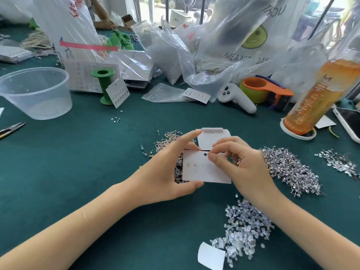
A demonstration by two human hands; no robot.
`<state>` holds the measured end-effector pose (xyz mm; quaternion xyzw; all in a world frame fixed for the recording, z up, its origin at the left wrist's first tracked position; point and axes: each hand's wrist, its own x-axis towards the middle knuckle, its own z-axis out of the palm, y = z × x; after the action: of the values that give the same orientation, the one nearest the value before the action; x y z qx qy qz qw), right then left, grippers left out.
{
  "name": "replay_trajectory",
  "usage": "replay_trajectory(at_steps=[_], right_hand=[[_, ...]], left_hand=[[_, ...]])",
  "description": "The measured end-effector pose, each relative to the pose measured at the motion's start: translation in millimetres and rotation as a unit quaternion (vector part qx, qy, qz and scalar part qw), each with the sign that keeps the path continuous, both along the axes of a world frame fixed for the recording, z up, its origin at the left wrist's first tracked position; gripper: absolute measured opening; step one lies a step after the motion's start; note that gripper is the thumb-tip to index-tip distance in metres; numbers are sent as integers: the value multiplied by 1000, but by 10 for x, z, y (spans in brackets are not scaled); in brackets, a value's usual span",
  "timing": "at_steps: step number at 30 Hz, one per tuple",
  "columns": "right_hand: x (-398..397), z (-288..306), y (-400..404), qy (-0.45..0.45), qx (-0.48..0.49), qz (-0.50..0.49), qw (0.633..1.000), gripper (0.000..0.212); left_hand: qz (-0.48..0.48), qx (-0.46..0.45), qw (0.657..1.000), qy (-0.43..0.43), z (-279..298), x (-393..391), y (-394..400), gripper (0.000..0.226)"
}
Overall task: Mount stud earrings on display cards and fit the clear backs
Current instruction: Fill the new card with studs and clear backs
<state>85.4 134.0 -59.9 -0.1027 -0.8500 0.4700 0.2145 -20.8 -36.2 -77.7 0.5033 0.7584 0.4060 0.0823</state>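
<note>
- The left hand (171, 168) pinches a white display card (204, 168) by its left edge, thumb under the bottom edge, held just above the desk (97, 162).
- The right hand (243, 164) has fingertips pinched together at the card's top; what they hold is too small to tell.
- Two studs sit in the card's upper left.
- A second card (212, 138) lies just behind.
- Stud earring piles (292, 168) lie right; clear backs (247, 227) lie nearer, right.
</note>
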Motion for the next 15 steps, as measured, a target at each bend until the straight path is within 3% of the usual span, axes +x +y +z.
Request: replay_trajectory(at_steps=[15], right_hand=[[20,-3,-48,-38,11,17,999,15]], left_hand=[[-13,7,999,-50,46,50,8,94]])
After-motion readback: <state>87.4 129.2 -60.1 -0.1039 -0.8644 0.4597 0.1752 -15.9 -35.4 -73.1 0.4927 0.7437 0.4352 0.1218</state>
